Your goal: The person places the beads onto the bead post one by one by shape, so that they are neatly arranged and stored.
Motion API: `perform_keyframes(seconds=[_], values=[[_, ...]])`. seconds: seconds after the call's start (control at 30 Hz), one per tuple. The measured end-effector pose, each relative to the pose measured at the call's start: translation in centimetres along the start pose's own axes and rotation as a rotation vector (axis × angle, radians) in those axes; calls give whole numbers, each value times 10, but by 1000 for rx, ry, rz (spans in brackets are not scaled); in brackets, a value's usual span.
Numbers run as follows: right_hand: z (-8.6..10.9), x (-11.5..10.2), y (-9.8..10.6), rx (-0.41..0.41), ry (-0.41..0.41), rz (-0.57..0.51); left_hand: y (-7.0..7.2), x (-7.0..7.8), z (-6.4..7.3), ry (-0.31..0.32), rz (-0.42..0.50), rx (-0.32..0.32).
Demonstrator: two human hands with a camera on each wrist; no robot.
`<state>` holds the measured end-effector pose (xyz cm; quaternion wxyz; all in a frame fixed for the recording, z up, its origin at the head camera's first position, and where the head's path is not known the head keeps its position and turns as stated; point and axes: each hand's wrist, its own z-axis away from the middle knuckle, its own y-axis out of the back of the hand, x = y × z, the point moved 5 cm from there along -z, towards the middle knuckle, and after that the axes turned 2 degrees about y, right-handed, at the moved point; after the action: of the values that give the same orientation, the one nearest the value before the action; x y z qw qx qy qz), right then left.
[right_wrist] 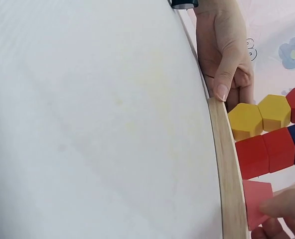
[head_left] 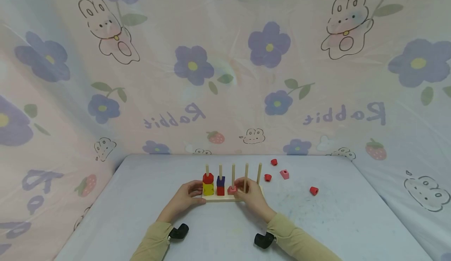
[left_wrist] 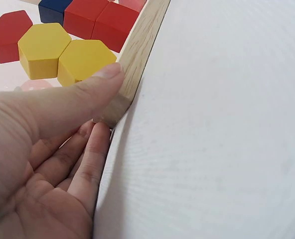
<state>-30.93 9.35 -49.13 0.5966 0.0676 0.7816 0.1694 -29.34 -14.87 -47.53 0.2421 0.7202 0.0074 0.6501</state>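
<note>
At the head view's lower centre, your right fingers [right_wrist: 289,204] pinch the pink block [head_left: 230,191] leftward, low on an upright peg [head_left: 233,173]; your left fingers [left_wrist: 90,99] grip the wooden base [head_left: 222,199].

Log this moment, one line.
left hand: grips wooden base at end | right hand: pinches pink block low on middle peg | loose: three red blocks, one pink block

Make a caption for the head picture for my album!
Left hand holds a pegboard; right hand pinches a pink block on the middle peg.

Rabbit-print fabric [head_left: 229,96] around a white table [head_left: 148,178] suggests a curtained booth.
</note>
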Motion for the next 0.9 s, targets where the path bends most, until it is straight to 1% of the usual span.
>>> perform_keyframes(seconds=[0.2,0.33,0.47,0.6,0.67,0.77,0.83,0.9], values=[[1,-2,1,22,23,10,-1,-2,-1,-6,1,3],[5,-6,3,28,63,-5,0,-2,-1,-6,5,-1],[15,-12,9,17,92,16,0,0,0,11,16,1],[30,-17,21,0,92,53,-1,-1,-1,6,23,-3],[36,-18,28,-4,98,67,-2,-5,-3,2,16,-3],[45,-19,41,1,106,73,-2,-18,-8,10,0,6],[49,-21,51,26,108,77,-1,-26,-11,6,-16,10],[51,-23,62,59,123,83,-1,-32,-14,3,-11,12]])
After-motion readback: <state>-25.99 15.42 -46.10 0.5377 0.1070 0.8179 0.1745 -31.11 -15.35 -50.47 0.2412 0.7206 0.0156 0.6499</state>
